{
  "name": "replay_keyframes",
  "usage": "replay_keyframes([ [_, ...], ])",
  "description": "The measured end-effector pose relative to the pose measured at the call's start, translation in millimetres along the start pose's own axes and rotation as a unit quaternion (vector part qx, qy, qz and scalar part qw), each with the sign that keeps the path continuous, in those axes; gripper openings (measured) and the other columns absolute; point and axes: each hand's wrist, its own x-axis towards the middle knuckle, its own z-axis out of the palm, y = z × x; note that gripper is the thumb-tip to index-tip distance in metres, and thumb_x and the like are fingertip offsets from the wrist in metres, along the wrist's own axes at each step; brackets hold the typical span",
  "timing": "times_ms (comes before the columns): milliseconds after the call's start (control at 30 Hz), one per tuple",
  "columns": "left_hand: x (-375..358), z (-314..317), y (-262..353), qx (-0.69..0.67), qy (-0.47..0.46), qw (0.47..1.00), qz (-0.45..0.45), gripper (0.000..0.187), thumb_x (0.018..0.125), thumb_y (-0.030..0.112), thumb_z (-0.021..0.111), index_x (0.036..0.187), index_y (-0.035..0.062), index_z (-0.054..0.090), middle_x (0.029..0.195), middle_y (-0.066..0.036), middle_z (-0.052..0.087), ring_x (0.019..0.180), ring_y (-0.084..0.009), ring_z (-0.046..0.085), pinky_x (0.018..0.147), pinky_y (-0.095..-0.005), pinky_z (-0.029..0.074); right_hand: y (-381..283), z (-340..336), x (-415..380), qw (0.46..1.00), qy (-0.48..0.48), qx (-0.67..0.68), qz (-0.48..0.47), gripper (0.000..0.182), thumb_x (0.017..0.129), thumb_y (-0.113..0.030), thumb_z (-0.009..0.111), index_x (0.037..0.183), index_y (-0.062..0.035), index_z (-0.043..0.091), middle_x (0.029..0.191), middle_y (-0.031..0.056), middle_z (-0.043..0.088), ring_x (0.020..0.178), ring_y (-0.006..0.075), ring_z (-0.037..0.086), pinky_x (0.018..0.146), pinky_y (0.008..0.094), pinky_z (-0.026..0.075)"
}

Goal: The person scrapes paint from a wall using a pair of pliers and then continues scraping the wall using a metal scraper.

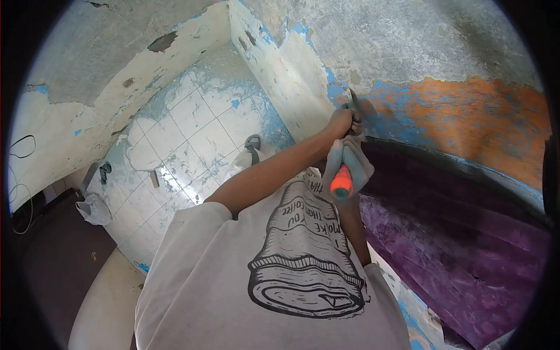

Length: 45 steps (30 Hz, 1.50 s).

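My left hand [344, 122], bare, is closed in a fist close to the wall where blue paint is chipped. A thin dark pointed blade [352, 98] sticks out above its fingers, against the wall; its grip is hidden in the fist. Just below, my right hand [351, 160] wears a pale glove and is wrapped round an orange-red handle [342, 184] with a dark green end facing me. The far end of that handled tool is hidden or blurred behind the hands. A blurred grey patch shows beside the blade, and I cannot make out what it is.
The wall has peeling blue and orange paint [461, 114] with bare grey plaster above. A purple padded surface [443, 233] lies at the right. On the tiled floor [192, 128] are a small block [154, 179] and a white plastic bag [93, 209].
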Motion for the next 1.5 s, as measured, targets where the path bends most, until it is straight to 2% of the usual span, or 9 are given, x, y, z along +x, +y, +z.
replay_keyframes([
  [333,-10.6,6.7,2.7,0.009,-0.022,0.999,0.023,0.009,0.092,0.003,0.037,0.099,0.0076,0.040,0.078,-0.008,0.044,0.053,-0.0117,0.037,0.043,-0.0251,0.034,-11.8,-0.2,4.8,1.000,-0.004,-0.001,-0.024,0.033,0.081,0.015,0.059,0.060,0.0007,0.038,0.056,0.0100,0.041,0.049,0.0228,0.046,0.050,0.0336,0.039],
  [433,0.2,3.8,2.5,0.019,-0.038,0.999,-0.026,0.006,0.097,0.005,0.036,0.096,0.0111,0.037,0.076,-0.003,0.041,0.053,-0.0075,0.033,0.040,-0.0199,0.028,-1.6,-1.2,-2.0,0.999,-0.041,-0.035,0.009,0.033,0.081,0.014,0.060,0.060,0.0007,0.038,0.056,0.0099,0.042,0.049,0.0224,0.046,0.049,0.0334,0.038],
  [500,13.6,-11.9,0.8,0.037,-0.027,0.999,-0.005,0.006,0.090,0.002,0.039,0.095,0.0034,0.040,0.075,-0.008,0.045,0.054,-0.0116,0.038,0.042,-0.0254,0.034,0.2,1.8,-0.1,0.999,-0.037,-0.028,-0.002,0.032,0.081,0.014,0.060,0.060,0.0008,0.038,0.056,0.0100,0.042,0.049,0.0224,0.046,0.048,0.0331,0.038],
  [800,-6.3,5.0,-0.8,0.009,0.007,1.000,0.005,0.002,0.087,0.001,0.041,0.085,0.0012,0.042,0.072,-0.007,0.043,0.052,-0.0119,0.037,0.042,-0.0266,0.033,-10.2,-1.8,-0.6,1.000,-0.014,-0.015,-0.022,0.032,0.081,0.015,0.058,0.060,0.0012,0.038,0.056,0.0092,0.042,0.048,0.0210,0.044,0.047,0.0312,0.036],
  [1033,-1.0,1.7,-4.3,0.040,-0.053,0.998,0.018,0.006,0.087,0.001,0.040,0.081,0.0014,0.042,0.070,-0.005,0.041,0.053,-0.0121,0.038,0.043,-0.0268,0.034,0.5,-2.2,-4.6,0.999,-0.022,-0.011,-0.026,0.033,0.082,0.015,0.058,0.060,0.0019,0.037,0.055,0.0088,0.040,0.048,0.0201,0.040,0.049,0.0318,0.036],
  [1133,-5.0,7.1,-5.1,0.044,0.030,0.996,0.069,0.010,0.088,0.003,0.039,0.079,0.0027,0.042,0.068,-0.005,0.040,0.051,-0.0120,0.038,0.043,-0.0271,0.034,-5.3,-6.3,-3.8,1.000,0.010,0.017,-0.011,0.033,0.083,0.014,0.058,0.060,0.0019,0.037,0.054,0.0093,0.037,0.047,0.0205,0.038,0.050,0.0322,0.037],
  [1333,-29.5,12.0,2.9,0.047,0.017,0.997,-0.052,0.015,0.096,0.012,0.038,0.084,0.0062,0.044,0.066,-0.001,0.042,0.050,-0.0110,0.037,0.042,-0.0280,0.034,9.1,-5.4,-4.8,1.000,-0.021,0.000,0.023,0.032,0.084,0.014,0.056,0.061,0.0035,0.037,0.056,0.0097,0.036,0.048,0.0204,0.037,0.049,0.0301,0.036],
  [1433,-38.8,23.9,-9.9,0.028,-0.013,0.999,0.017,0.013,0.096,0.014,0.039,0.087,0.0071,0.044,0.062,0.000,0.040,0.049,-0.0104,0.037,0.041,-0.0289,0.033,-6.9,-12.1,-1.4,1.000,0.016,0.010,-0.009,0.031,0.085,0.014,0.055,0.062,0.0035,0.036,0.057,0.0096,0.037,0.049,0.0203,0.037,0.049,0.0300,0.034],
  [1500,-35.6,21.5,-6.0,0.027,-0.031,0.999,-0.026,0.013,0.097,0.017,0.040,0.089,0.0076,0.044,0.061,0.000,0.039,0.049,-0.0098,0.037,0.041,-0.0278,0.033,7.4,-11.4,-4.0,1.000,-0.004,0.006,-0.002,0.028,0.086,0.013,0.054,0.062,0.0045,0.041,0.057,0.0092,0.043,0.049,0.0181,0.041,0.049,0.0287,0.036],
])
